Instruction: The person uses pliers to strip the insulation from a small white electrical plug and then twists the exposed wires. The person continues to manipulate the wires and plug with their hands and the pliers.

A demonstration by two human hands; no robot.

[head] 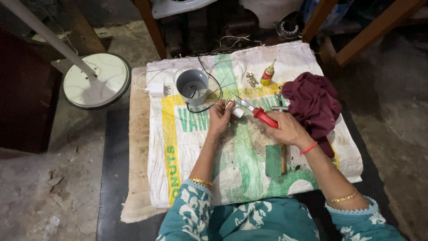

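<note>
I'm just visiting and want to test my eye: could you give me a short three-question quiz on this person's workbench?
1. True or false: the right hand holds red-handled pliers.
2. What lies nearest the grey cup? A) white plug adapter B) maroon cloth C) green block
3. What does the left hand pinch at the pliers' tip?

Key:
1. True.
2. A.
3. A small white part with thin wire; its exact kind is too small to tell.
</note>
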